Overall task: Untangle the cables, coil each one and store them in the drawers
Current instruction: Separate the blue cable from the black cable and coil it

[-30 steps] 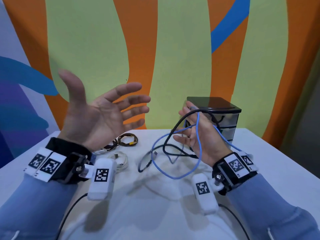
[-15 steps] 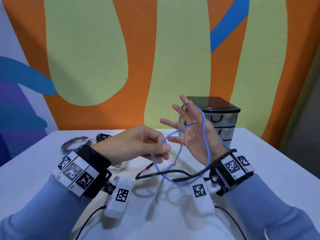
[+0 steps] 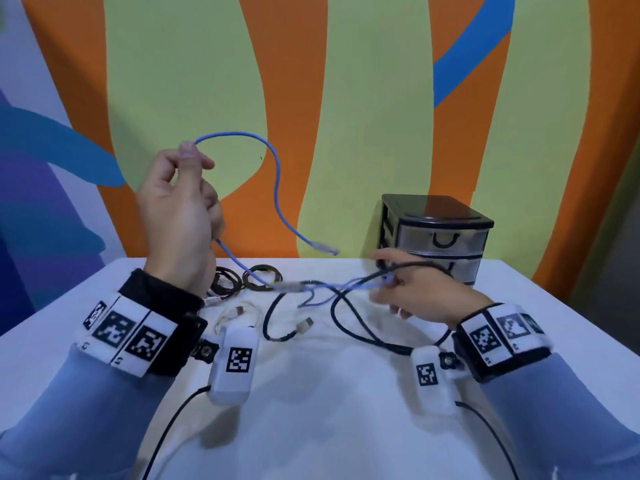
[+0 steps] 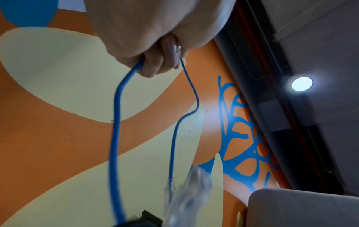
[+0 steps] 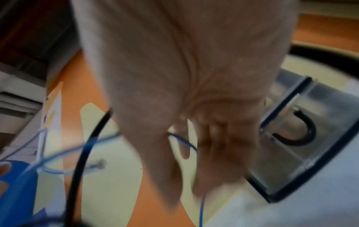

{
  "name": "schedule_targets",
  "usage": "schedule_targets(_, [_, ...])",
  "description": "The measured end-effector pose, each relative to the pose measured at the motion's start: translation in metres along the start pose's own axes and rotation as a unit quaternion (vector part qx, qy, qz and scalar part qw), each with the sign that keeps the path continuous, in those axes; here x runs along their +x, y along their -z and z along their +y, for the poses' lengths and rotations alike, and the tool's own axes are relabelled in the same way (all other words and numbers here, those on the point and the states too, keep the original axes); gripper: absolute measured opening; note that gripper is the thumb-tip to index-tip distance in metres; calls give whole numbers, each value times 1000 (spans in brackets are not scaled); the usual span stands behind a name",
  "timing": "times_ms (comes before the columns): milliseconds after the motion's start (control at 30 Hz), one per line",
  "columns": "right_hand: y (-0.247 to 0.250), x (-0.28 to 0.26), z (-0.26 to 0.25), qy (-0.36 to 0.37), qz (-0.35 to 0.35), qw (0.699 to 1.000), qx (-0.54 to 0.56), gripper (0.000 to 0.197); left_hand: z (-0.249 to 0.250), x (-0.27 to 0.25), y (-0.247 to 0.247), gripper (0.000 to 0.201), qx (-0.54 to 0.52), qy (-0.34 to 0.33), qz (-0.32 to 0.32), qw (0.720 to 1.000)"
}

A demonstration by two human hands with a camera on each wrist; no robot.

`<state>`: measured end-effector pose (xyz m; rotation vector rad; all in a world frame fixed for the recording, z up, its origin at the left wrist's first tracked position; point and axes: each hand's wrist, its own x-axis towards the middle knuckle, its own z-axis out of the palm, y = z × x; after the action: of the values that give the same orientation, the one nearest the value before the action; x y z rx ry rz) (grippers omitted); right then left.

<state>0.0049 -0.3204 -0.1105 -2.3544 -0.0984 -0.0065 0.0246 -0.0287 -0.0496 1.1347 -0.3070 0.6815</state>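
Left hand [image 3: 180,216] raised above the table [image 3: 346,410], pinching the blue network cable [image 3: 277,188]; its free plug end hangs pointing right. Right hand [image 3: 415,289] low beside the drawer unit [image 3: 436,233], fingers curled on the blue and black cable [image 3: 349,323] tangle.

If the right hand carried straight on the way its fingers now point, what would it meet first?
The right hand points leftward over the table, so probably the blue cable and black cable crossing just ahead; depth is unclear.
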Motion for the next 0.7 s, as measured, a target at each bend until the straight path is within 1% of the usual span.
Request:
schedule_targets(33, [2, -4, -3, -12, -65, 998, -25, 48, -1, 0, -1, 30, -1, 10, 4, 1000])
schedule_targets(67, [3, -10, -7, -16, -117, 992, -52, 43, -1, -1, -2, 29, -5, 22, 7, 1000])
schedule_targets(100, [5, -16, -12, -18, -154, 985, -77, 43, -1, -2, -3, 29, -13, 34, 10, 999])
schedule_targets(133, [8, -21, -14, -19, -170, 981, -90, 54, 0, -2, -3, 27, -25, 46, 13, 999])
schedule_targets(167, [9, -24, -16, -17, -167, 982, -89, 65, 1, -2, -4, 26, -38, 57, 16, 998])
schedule_targets(200, [9, -27, -21, -4, -143, 987, -79, 73, 2, -1, -4, 22, -51, 71, 19, 996])
schedule_targets(233, [6, -28, -25, 16, -104, 992, -65, 72, 2, -1, -4, 17, -68, 90, 20, 993])
schedule_targets(267, [1, -25, -27, 35, -50, 996, -61, 67, 3, -1, -5, 10, -92, 115, 16, 989])
schedule_targets(300, [-4, -19, -27, 42, 10, 997, -60, 64, 3, -1, -6, 8, -124, 150, 7, 981])
schedule_targets(367, [-15, -6, -24, 35, 128, 991, -32, 61, 2, -3, -8, 20, -190, 217, -23, 957])
schedule_targets(400, [-18, -3, -22, 33, 158, 987, -9, 57, 2, -5, -10, 22, -207, 238, -39, 948])
schedule_targets(433, [-20, -1, -20, 33, 161, 986, 15, 53, 2, -6, -12, 24, -212, 249, -54, 944])
schedule_targets(467, [-21, -2, -20, 39, 140, 989, 40, 53, 2, -8, -13, 25, -208, 252, -68, 943])
schedule_targets(500, [-21, -5, -23, 54, 104, 990, 73, 54, 1, -9, -14, 24, -193, 250, -80, 946])
schedule_targets(533, [-21, -9, -28, 82, 68, 987, 118, 54, 1, -10, -15, 23, -154, 240, -95, 954])
schedule_targets(567, [-22, -13, -34, 117, 39, 979, 163, 49, 1, -12, -16, 22, -78, 219, -115, 966])
schedule_targets(600, [-24, -16, -40, 154, 30, 965, 209, 39, 0, -14, -16, 21, 28, 186, -142, 972])
schedule_targets(633, [-27, -19, -47, 189, 34, 952, 239, 27, 0, -17, -16, 22, 123, 147, -174, 966])
schedule_targets(667, [-30, -21, -53, 217, 35, 943, 250, 20, 0, -20, -15, 24, 178, 114, -208, 955])
schedule_targets(700, [-34, -21, -56, 240, 17, 937, 256, 32, 1, -24, -16, 26, 192, 94, -242, 946])
